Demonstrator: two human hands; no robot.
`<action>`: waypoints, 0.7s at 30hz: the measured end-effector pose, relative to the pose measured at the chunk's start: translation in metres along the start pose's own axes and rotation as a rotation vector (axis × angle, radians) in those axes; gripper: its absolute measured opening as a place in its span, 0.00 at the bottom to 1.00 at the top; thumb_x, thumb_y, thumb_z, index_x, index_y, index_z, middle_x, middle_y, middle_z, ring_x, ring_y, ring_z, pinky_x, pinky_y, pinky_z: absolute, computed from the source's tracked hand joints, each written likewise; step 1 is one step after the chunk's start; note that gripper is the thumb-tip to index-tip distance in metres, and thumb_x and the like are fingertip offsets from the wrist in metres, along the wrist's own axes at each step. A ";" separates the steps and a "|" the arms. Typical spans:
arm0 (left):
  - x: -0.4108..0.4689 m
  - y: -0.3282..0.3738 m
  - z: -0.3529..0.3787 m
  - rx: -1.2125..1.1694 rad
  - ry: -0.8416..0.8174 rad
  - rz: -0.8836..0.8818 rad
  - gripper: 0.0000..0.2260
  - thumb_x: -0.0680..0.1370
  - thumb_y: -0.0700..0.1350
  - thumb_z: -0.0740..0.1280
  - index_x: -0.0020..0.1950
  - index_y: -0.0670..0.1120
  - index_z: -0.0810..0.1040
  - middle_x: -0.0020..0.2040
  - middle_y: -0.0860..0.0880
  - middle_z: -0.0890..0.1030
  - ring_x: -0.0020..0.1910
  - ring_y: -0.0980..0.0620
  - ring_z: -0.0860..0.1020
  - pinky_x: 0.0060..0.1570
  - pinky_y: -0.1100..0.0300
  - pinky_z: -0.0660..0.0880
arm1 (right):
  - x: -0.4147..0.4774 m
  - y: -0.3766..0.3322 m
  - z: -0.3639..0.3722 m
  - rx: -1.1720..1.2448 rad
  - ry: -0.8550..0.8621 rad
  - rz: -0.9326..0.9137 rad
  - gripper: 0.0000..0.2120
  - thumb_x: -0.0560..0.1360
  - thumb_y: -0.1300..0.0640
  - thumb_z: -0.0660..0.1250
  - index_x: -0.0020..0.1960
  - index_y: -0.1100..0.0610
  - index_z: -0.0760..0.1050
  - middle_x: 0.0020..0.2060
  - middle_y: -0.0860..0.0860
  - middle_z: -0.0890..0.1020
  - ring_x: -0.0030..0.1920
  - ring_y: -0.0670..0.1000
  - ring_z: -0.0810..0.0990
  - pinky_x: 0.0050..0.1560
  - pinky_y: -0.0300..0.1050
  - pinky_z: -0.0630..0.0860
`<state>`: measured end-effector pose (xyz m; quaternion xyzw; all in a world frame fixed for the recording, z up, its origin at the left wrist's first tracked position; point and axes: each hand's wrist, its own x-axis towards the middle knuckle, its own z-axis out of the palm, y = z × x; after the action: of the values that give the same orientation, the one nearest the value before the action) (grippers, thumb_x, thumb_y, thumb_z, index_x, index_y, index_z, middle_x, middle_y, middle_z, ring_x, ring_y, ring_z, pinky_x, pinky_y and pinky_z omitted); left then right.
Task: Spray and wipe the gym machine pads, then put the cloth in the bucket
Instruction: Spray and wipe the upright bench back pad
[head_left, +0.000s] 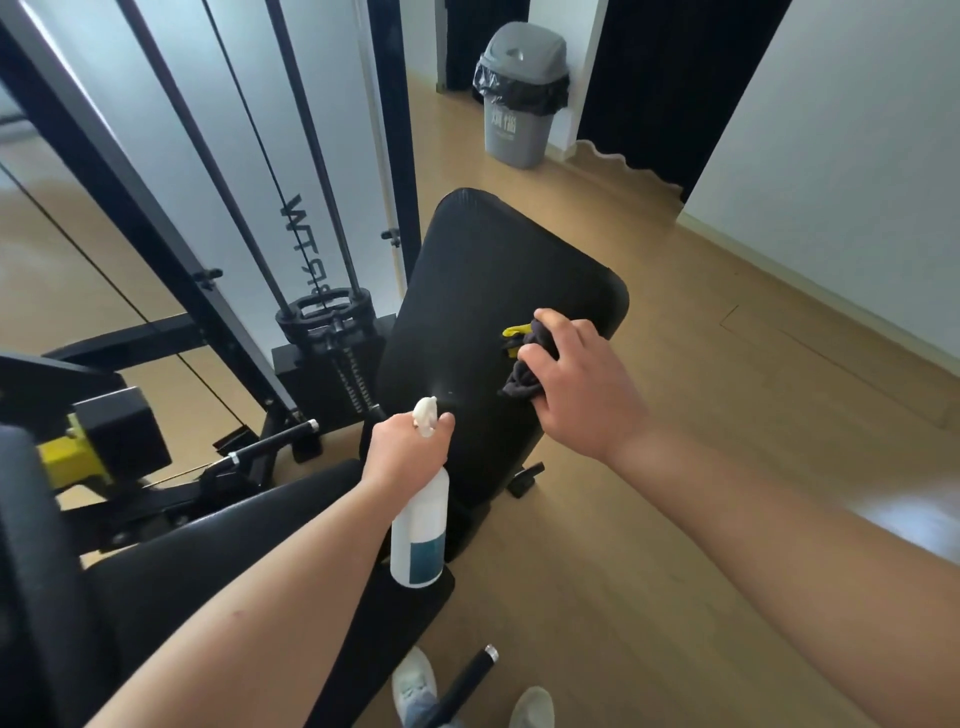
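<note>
Item: our right hand pressed the bunched cloth on the upright back pad, whose long axis ran away from us; left hand gripped the spray bottle nearer, nozzle padward

The long black cushioned pad with rounded corners slopes upward. A crumpled dark grey cloth with a yellow edge sits on its right side, gripped by the right hand. A translucent white spray bottle with a teal label hangs upright beside the pad's lower end, held by the left hand.
</note>
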<state>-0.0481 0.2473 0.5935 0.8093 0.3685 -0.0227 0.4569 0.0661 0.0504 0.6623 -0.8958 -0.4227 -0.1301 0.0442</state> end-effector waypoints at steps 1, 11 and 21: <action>0.006 0.000 -0.003 0.012 -0.004 -0.002 0.20 0.79 0.60 0.64 0.41 0.44 0.80 0.37 0.47 0.86 0.41 0.47 0.84 0.39 0.54 0.79 | 0.005 -0.002 0.002 -0.009 -0.007 0.003 0.16 0.74 0.56 0.74 0.60 0.58 0.80 0.72 0.62 0.72 0.63 0.63 0.74 0.54 0.59 0.80; 0.063 -0.006 -0.027 0.034 -0.068 0.053 0.20 0.79 0.60 0.63 0.41 0.45 0.80 0.34 0.50 0.86 0.41 0.50 0.83 0.43 0.54 0.78 | 0.037 -0.022 0.029 -0.109 -0.092 0.079 0.15 0.74 0.56 0.73 0.60 0.57 0.79 0.72 0.62 0.72 0.65 0.63 0.73 0.57 0.58 0.76; 0.109 -0.026 -0.029 0.064 -0.133 0.035 0.22 0.77 0.65 0.62 0.46 0.47 0.82 0.37 0.51 0.86 0.42 0.50 0.83 0.43 0.51 0.81 | 0.055 -0.034 0.058 -0.285 -0.232 0.080 0.27 0.78 0.46 0.68 0.75 0.50 0.71 0.82 0.58 0.59 0.82 0.62 0.53 0.72 0.67 0.56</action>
<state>0.0068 0.3405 0.5510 0.8263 0.3222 -0.0804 0.4548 0.0843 0.1242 0.6200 -0.9181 -0.3661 -0.0825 -0.1273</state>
